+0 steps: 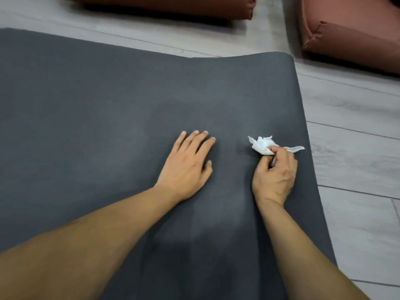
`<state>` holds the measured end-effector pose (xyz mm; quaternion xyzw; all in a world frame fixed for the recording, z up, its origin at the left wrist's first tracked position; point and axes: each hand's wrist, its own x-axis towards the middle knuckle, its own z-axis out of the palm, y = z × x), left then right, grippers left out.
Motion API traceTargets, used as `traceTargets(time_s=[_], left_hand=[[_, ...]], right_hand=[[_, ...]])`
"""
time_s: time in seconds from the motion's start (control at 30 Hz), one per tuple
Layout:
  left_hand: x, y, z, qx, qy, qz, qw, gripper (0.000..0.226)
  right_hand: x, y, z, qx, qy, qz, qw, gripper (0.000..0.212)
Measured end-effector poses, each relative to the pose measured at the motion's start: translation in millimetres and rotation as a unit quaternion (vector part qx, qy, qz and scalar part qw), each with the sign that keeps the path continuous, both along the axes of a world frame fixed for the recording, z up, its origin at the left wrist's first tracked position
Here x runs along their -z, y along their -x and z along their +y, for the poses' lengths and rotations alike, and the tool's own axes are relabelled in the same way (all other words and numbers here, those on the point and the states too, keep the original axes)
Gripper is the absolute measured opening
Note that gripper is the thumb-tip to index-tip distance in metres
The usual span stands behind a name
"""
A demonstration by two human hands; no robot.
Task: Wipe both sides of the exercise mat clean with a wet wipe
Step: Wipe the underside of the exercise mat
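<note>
While our left hand (187,167) lies flat on the mat (91,109), fingers straight and slightly spread, palm down and grasping nothing, our right hand (276,173) pinches a crumpled white wipe (263,145) between thumb and curled fingers. We hold the wipe against the mat's surface, its bunched body poking out ahead of our fingertips and a thin tail trailing off to the right, close to the mat's right edge. Our two hands sit near each other, apart, with a strip of bare mat between them.

We see the mat as a dark grey sheet spread over a pale wood-look floor (355,131), filling most of the view. Its far edge runs from upper left toward the right, and its far right corner is rounded. Its right edge runs down past our right forearm. We notice lighter, hazy patches on the mat around and below our hands, and a darker band nearer to us between our forearms; we cannot tell whether these are damp marks or just light. Both our forearms are bare and reach in from the bottom of the view.

Beyond the mat, on the floor, we see two reddish-brown cushions: one (164,6) along the top edge, another (350,33) at the upper right, showing a stitched corner seam.
</note>
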<state>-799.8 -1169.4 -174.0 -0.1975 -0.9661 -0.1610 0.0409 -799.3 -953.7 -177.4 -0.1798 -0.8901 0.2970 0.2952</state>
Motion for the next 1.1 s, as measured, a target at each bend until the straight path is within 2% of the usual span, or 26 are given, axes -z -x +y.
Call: traceTargets(time_s=[0.13, 0.27, 0.57, 0.7, 0.77, 0.9, 0.97, 1.07, 1.1], left_hand=[[-4.4, 12.4, -110.0, -0.100, 0.059, -0.030, 0.993, 0.067], [-11.1, 39.3, -163.8, -0.178, 0.076, -0.078, 0.978, 0.072], [-7.5, 54.6, -175.8, -0.171, 0.111, -0.083, 0.976, 0.073], [-6.8, 56.5, -174.2, -0.169, 0.131, -0.080, 0.974, 0.075], [-6.1, 57.9, -174.2, -0.168, 0.134, -0.080, 0.973, 0.075], [-3.2, 58.9, -176.1, -0.166, 0.151, -0.070, 0.972, 0.076], [-2.9, 58.9, -176.2, -0.164, 0.144, -0.061, 0.974, 0.076], [-3.5, 60.1, -175.5, -0.161, 0.137, -0.047, 0.976, 0.077], [-3.7, 61.0, -175.2, -0.162, 0.137, -0.046, 0.976, 0.077]], right_hand=[[-0.5, 3.4, -3.8, 0.003, -0.043, -0.026, 0.999, 0.021], [-2.3, 4.8, -7.5, 0.017, -0.083, -0.052, 0.995, 0.020], [-5.0, 12.6, -15.1, 0.023, -0.139, -0.063, 0.988, 0.020], [-17.6, 20.0, -33.0, 0.054, -0.104, -0.072, 0.990, 0.024], [-29.6, 54.0, -68.7, 0.001, -0.088, -0.042, 0.995, 0.026], [-53.6, 181.5, -140.4, -0.147, -0.101, 0.040, 0.983, 0.026], [-47.1, 230.9, -147.5, -0.130, -0.121, 0.024, 0.984, 0.024], [-20.0, 260.6, -145.9, -0.039, -0.106, -0.088, 0.990, 0.026], [-13.6, 264.3, -156.1, -0.019, -0.097, -0.096, 0.990, 0.026]])
